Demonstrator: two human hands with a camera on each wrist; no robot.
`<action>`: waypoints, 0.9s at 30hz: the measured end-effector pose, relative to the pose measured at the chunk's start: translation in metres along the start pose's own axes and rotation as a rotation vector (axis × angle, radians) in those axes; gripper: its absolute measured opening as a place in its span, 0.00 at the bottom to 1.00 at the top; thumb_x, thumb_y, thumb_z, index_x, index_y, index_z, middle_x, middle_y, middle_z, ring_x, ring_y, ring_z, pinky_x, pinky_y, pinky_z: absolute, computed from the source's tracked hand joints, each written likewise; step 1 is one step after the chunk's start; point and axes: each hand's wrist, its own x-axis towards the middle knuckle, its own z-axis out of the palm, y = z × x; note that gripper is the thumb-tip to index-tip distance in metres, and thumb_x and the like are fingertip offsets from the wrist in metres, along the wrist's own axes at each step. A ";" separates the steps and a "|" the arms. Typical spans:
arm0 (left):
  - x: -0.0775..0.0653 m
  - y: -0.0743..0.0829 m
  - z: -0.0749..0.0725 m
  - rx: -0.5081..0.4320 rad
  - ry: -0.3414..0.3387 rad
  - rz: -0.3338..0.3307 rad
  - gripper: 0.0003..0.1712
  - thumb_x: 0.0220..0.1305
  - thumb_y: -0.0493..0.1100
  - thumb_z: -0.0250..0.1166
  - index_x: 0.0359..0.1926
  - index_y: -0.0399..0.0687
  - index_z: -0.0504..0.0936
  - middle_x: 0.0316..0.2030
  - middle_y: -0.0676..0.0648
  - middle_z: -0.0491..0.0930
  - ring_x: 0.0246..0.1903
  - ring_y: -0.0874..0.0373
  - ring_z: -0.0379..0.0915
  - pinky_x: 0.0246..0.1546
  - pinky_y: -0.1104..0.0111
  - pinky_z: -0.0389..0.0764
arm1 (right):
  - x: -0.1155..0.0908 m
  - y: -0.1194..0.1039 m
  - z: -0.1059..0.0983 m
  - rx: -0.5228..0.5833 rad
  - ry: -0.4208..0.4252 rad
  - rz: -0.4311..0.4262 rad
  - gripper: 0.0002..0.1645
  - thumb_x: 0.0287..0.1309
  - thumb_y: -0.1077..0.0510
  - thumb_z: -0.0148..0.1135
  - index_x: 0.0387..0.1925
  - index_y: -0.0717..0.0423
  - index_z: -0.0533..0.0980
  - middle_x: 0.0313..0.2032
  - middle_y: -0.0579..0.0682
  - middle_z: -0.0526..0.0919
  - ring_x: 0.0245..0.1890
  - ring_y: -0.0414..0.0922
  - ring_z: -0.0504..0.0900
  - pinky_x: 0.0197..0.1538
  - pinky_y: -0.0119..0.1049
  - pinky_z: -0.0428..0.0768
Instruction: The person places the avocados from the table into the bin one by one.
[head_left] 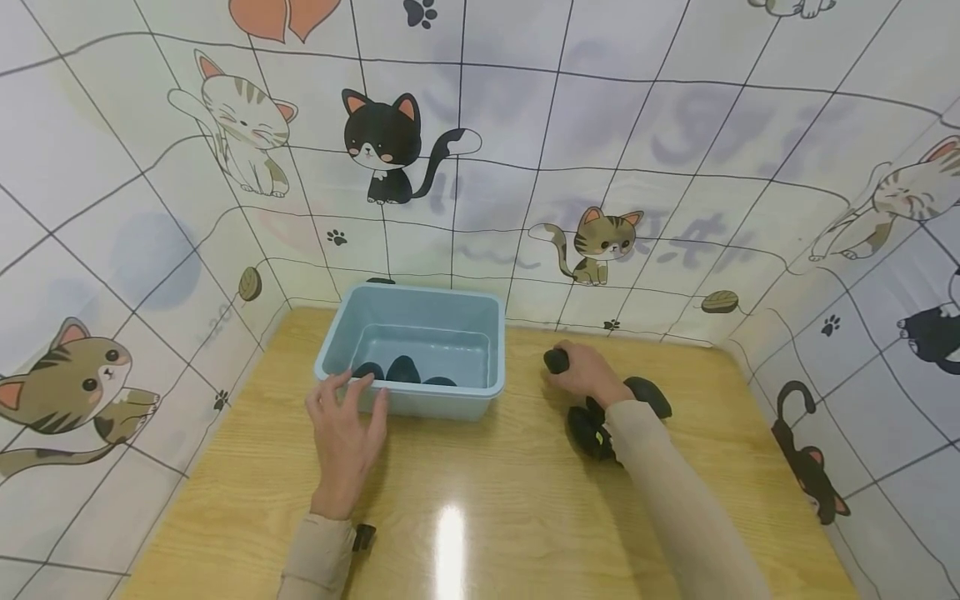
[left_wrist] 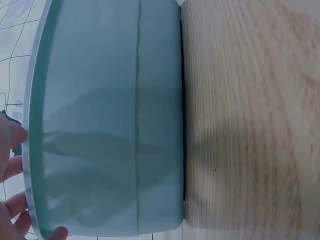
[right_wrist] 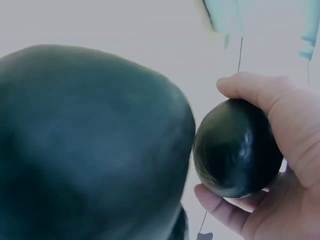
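My right hand [head_left: 585, 371] grips a smooth dark green avocado [head_left: 557, 361] above the right part of the table. In the right wrist view the held fruit is glossy and rounded, with thumb and fingers around it. Several more dark avocados [head_left: 649, 397] lie under and beside the right wrist; one looms large as an avocado [right_wrist: 90, 140] close to that camera. With fingers spread, my left hand [head_left: 345, 425] rests at the front left rim of a light blue plastic bin [head_left: 431, 404]. Inside the bin several dark avocados [head_left: 403, 370] lie near its front wall, partly hidden by it.
The wooden table [head_left: 510, 500] is bounded by a white cloth backdrop [head_left: 510, 167] with cat drawings and grid lines at the back and both sides. The bin stands near the back edge, left of centre. A small black item [head_left: 363, 537] sits at the left wrist.
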 end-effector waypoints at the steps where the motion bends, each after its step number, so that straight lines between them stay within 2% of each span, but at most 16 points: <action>1: 0.000 0.000 0.000 -0.002 -0.003 -0.001 0.17 0.69 0.46 0.70 0.50 0.38 0.86 0.57 0.30 0.76 0.59 0.30 0.65 0.51 0.42 0.71 | 0.000 -0.001 -0.001 0.002 0.003 -0.004 0.43 0.66 0.43 0.68 0.75 0.58 0.68 0.65 0.64 0.80 0.62 0.62 0.81 0.61 0.60 0.81; 11: 0.003 0.000 0.001 -0.012 0.007 0.017 0.16 0.68 0.45 0.71 0.50 0.38 0.87 0.57 0.30 0.77 0.58 0.30 0.65 0.51 0.42 0.70 | 0.003 -0.011 -0.006 -0.009 0.027 -0.018 0.45 0.65 0.41 0.69 0.75 0.60 0.68 0.65 0.65 0.80 0.61 0.61 0.82 0.61 0.57 0.82; 21: 0.002 0.002 0.000 0.000 0.012 0.015 0.16 0.68 0.45 0.71 0.49 0.38 0.87 0.56 0.30 0.77 0.58 0.29 0.65 0.46 0.41 0.74 | 0.001 -0.012 -0.010 0.006 0.056 -0.046 0.41 0.63 0.40 0.71 0.69 0.60 0.73 0.62 0.62 0.82 0.55 0.58 0.83 0.56 0.54 0.83; 27: 0.000 0.001 -0.001 0.006 0.013 0.019 0.16 0.67 0.45 0.72 0.50 0.38 0.87 0.56 0.29 0.77 0.57 0.29 0.65 0.47 0.43 0.72 | -0.001 -0.015 -0.013 0.008 0.058 -0.065 0.41 0.63 0.40 0.72 0.69 0.59 0.73 0.61 0.61 0.82 0.54 0.57 0.83 0.53 0.53 0.84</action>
